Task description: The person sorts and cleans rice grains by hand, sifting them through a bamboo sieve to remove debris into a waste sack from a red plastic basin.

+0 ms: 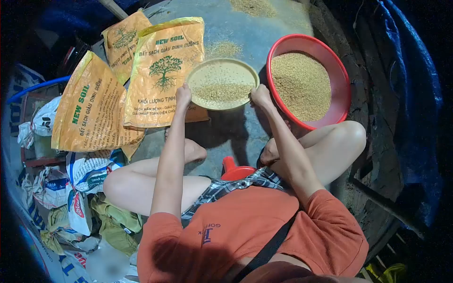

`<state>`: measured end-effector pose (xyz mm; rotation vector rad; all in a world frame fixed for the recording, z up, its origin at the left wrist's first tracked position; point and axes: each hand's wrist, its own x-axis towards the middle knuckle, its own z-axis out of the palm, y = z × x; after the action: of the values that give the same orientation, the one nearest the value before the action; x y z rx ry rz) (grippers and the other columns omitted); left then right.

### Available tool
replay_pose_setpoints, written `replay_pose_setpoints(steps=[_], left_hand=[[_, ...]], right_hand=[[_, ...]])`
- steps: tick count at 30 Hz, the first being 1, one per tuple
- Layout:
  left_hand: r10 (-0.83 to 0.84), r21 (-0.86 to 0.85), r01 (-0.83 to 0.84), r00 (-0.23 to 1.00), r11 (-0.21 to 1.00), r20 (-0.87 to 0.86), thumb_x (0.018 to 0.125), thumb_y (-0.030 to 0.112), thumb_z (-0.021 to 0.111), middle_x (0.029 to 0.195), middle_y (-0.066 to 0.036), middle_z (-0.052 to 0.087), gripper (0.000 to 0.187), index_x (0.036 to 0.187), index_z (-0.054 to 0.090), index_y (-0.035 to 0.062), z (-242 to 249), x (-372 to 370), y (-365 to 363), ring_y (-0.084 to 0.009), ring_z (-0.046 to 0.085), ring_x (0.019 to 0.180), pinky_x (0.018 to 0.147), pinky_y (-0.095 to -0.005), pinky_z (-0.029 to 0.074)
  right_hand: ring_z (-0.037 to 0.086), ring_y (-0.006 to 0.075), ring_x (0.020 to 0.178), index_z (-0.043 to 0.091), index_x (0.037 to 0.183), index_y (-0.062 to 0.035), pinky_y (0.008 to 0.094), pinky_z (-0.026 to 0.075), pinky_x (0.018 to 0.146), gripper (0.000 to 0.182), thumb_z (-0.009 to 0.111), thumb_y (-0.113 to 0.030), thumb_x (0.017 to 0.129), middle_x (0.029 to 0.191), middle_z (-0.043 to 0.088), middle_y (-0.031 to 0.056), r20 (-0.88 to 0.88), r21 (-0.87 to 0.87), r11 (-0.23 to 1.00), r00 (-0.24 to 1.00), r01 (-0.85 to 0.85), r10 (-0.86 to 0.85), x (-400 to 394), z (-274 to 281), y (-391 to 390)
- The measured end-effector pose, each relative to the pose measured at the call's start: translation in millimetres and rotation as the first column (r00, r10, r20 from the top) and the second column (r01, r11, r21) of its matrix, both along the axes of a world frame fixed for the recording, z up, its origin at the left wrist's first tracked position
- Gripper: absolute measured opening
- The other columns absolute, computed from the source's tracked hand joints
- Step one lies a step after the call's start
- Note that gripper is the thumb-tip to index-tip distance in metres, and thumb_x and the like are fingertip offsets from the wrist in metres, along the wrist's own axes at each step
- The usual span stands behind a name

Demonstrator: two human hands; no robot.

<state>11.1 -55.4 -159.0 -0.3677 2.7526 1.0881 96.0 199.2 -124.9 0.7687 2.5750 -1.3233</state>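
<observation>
A round, shallow, pale yellow tray [207,70] is held up in front of me, above the floor. My left hand [183,95] is closed on its left edge, and my right hand [261,96] grips the right edge. Small light-brown grains [224,91] lie in the tray, thickest toward the side near me. Just right of my right hand stands a large red basin [340,89] holding a heap of similar grain [302,85]. An orange printed sack [165,42] lies behind and beside my left hand.
More orange sacks [87,106] are at the left, above a pile of plastic bags [89,170]. A red plastic object [238,173] sits between my legs. Loose grain [254,6] is spread on the grey floor [212,26] farther off. Blue sheeting [415,52] hangs at the right.
</observation>
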Motion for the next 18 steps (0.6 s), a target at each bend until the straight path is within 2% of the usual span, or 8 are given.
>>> replay_pose_setpoints(steps=[3, 5, 7, 8, 9, 11, 15, 18], left_hand=[[0.02, 0.02, -0.022, 0.997, 1.0, 0.07, 0.083, 0.033, 0.029, 0.086, -0.028, 0.053, 0.048, 0.091, 0.052, -0.008, -1, -9, -1, -0.038, 0.051, 0.087, 0.075, -0.0411, 0.038], [0.027, 0.032, -0.03, 0.998, 0.999, 0.064, 0.083, 0.033, 0.029, 0.085, -0.029, 0.052, 0.047, 0.09, 0.052, -0.0077, 9, -27, 0, -0.0382, 0.051, 0.085, 0.074, -0.0413, 0.038], [-0.013, 0.158, 0.039, 0.987, 0.987, -0.158, 0.083, 0.03, 0.029, 0.084, -0.028, 0.053, 0.045, 0.089, 0.052, -0.007, 37, -51, 8, -0.0384, 0.051, 0.083, 0.073, -0.0417, 0.038], [-0.021, 0.164, 0.049, 0.986, 0.985, -0.168, 0.083, 0.03, 0.029, 0.084, -0.028, 0.053, 0.045, 0.089, 0.052, -0.007, 52, -61, 16, -0.0384, 0.051, 0.083, 0.073, -0.0417, 0.038], [-0.04, 0.146, 0.082, 0.961, 0.986, -0.274, 0.083, 0.029, 0.029, 0.083, -0.028, 0.053, 0.044, 0.088, 0.053, -0.0068, 72, -67, 24, -0.0386, 0.051, 0.082, 0.073, -0.0417, 0.038], [-0.056, 0.122, 0.11, 0.924, 0.986, -0.377, 0.083, 0.028, 0.028, 0.083, -0.028, 0.053, 0.043, 0.086, 0.053, -0.0066, 80, -77, 31, -0.0389, 0.051, 0.081, 0.073, -0.0417, 0.038], [-0.062, 0.133, 0.091, 0.976, 0.987, -0.208, 0.084, 0.029, 0.026, 0.086, -0.029, 0.052, 0.046, 0.086, 0.053, -0.0084, 28, -78, 28, -0.0393, 0.049, 0.086, 0.076, -0.0421, 0.036], [-0.123, -0.088, 0.115, 0.988, 0.989, -0.092, 0.083, 0.033, 0.023, 0.086, -0.03, 0.051, 0.052, 0.083, 0.053, -0.0102, 4, -44, 20, -0.0395, 0.049, 0.086, 0.077, -0.042, 0.036]], right_hand=[[0.053, 0.0229, 0.04, 0.051, 0.068, 0.0119, 0.034, 0.044, 0.038, 0.028, 0.041, -0.013, 0.076, 0.053, 0.053, 0.0172, 0.147, -0.178, 0.98, 0.987, 0.087, -0.061, -4, -6, 1], [0.053, 0.0228, 0.041, 0.05, 0.074, 0.0105, 0.0347, 0.045, 0.042, 0.026, 0.041, -0.014, 0.076, 0.051, 0.051, 0.0164, 0.077, -0.156, 0.985, 0.995, 0.071, -0.059, -18, -9, 7], [0.053, 0.0249, 0.042, 0.048, 0.08, 0.0087, 0.0364, 0.045, 0.045, 0.025, 0.04, -0.015, 0.077, 0.05, 0.05, 0.0174, -0.408, 0.12, 0.977, 0.906, 0.178, -0.115, -37, -7, 8], [0.053, 0.0277, 0.043, 0.045, 0.083, 0.0075, 0.0382, 0.045, 0.046, 0.025, 0.039, -0.016, 0.077, 0.05, 0.05, 0.0182, -0.564, 0.268, 0.934, 0.825, 0.237, -0.048, -43, 4, 9], [0.053, 0.0277, 0.043, 0.045, 0.083, 0.0075, 0.0382, 0.045, 0.046, 0.025, 0.039, -0.016, 0.077, 0.05, 0.05, 0.0182, -0.567, 0.272, 0.931, 0.822, 0.243, -0.049, -48, 14, 9], [0.052, 0.0412, 0.076, 0.044, 0.086, 0.008, 0.0455, 0.04, 0.07, 0.031, 0.041, -0.021, 0.076, 0.076, 0.052, 0.0304, -0.295, 0.067, 0.964, 0.928, 0.257, -0.227, -59, 26, 10], [0.053, 0.0386, 0.081, 0.046, 0.091, 0.0094, 0.0428, 0.041, 0.073, 0.035, 0.042, -0.021, 0.074, 0.083, 0.053, 0.0298, -0.047, 0.02, 0.988, 0.987, 0.156, -0.155, -53, -22, 20], [0.055, 0.0361, 0.081, 0.052, 0.087, 0.0105, 0.0399, 0.043, 0.073, 0.034, 0.043, -0.018, 0.072, 0.084, 0.054, 0.0285, 0.102, -0.05, 0.982, 0.979, 0.185, -0.179, -25, -40, 13]])
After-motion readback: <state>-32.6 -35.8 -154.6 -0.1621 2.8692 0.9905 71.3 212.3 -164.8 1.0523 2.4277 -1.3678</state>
